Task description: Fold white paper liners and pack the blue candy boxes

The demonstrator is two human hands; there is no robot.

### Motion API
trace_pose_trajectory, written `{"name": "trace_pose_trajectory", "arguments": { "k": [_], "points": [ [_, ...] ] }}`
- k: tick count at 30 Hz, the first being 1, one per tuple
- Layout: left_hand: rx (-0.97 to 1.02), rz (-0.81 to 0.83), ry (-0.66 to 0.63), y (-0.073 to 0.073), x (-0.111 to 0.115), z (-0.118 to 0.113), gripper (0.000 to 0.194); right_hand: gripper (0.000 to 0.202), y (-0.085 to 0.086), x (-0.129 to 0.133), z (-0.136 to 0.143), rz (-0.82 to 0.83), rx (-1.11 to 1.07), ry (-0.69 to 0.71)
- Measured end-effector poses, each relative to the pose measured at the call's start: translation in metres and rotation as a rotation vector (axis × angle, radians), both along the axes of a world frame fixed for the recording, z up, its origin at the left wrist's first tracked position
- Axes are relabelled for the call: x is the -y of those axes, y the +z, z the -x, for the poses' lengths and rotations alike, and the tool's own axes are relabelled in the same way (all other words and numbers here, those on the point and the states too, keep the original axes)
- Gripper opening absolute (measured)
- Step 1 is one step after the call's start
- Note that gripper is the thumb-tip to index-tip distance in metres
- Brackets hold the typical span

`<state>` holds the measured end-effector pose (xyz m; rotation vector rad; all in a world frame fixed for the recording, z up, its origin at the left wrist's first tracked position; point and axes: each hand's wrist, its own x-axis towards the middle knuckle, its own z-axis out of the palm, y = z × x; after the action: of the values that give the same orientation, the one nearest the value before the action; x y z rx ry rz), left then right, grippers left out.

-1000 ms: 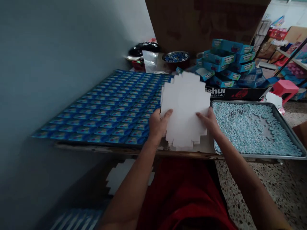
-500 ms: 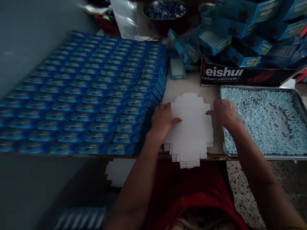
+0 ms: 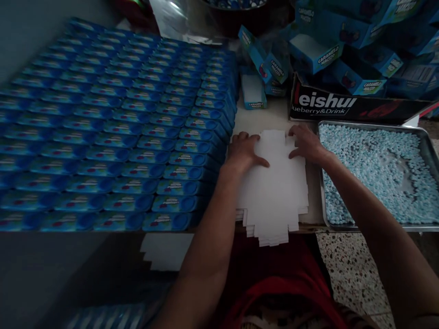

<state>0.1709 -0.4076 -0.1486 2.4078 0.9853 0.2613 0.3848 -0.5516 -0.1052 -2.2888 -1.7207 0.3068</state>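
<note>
A stack of flat white cardboard box blanks (image 3: 276, 187) lies in front of me, its notched near end sticking out past the table edge. My left hand (image 3: 245, 153) rests on the stack's far left side, fingers spread and thumb lying across the top blank. At the far right corner is my right hand (image 3: 305, 144), its thumb and fingers apart, touching or just above the blanks' edge. I see no blank lifted in either hand.
Rows of blue packs (image 3: 137, 137) fill the table's left side. A metal tray (image 3: 322, 183) of pale blue candies stands right. Behind are a black carton (image 3: 329, 106) heaped with blue boxes, a small blue box (image 3: 254, 91) and a bowl (image 3: 236, 7).
My right hand has moved from beside the stack onto its far right corner. My left hand has shifted slightly toward the far end. The camera view has tilted down a little.
</note>
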Motion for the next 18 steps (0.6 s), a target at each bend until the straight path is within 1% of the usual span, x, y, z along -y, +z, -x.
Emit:
{"name": "trace_pose_trajectory", "arguments": {
  "k": [2,4,5,6,7,9,10,11,12,14,16,18],
  "points": [
    [0.023,-0.001,0.059,0.009,0.004,-0.001,0.116,0.031,0.010,0.005,0.007,-0.060,-0.039,0.016],
    [0.090,0.033,0.135,0.024,0.008,0.001,0.128,0.018,0.022,0.010,0.010,-0.158,-0.156,0.041],
    [0.142,0.076,0.168,0.032,0.011,0.004,0.129,0.014,0.028,0.013,0.009,-0.227,-0.249,0.056],
    [0.205,0.139,0.190,0.041,0.014,0.008,0.123,0.013,0.035,0.016,0.008,-0.299,-0.365,0.069],
    [0.279,0.221,0.197,0.050,0.018,0.014,0.110,0.015,0.040,0.020,0.006,-0.366,-0.495,0.072],
    [0.439,0.428,0.191,0.067,0.027,0.026,0.080,0.028,0.048,0.032,0.001,-0.462,-0.761,0.033],
    [0.518,0.528,0.192,0.073,0.032,0.032,0.069,0.036,0.050,0.039,-0.001,-0.480,-0.878,-0.014],
    [0.590,0.613,0.205,0.079,0.038,0.037,0.063,0.043,0.051,0.048,-0.001,-0.466,-0.985,-0.074],
    [0.648,0.680,0.235,0.082,0.044,0.041,0.060,0.048,0.050,0.057,0.000,-0.419,-1.086,-0.132],
    [0.717,0.777,0.328,0.085,0.056,0.044,0.063,0.053,0.045,0.075,0.007,-0.273,-1.274,-0.222],
    [0.770,0.877,0.409,0.083,0.070,0.043,0.066,0.050,0.038,0.091,0.019,-0.182,-1.414,-0.294],
    [0.840,1.024,0.453,0.076,0.084,0.044,0.063,0.046,0.031,0.103,0.034,-0.211,-1.479,-0.390]
  ]
}}
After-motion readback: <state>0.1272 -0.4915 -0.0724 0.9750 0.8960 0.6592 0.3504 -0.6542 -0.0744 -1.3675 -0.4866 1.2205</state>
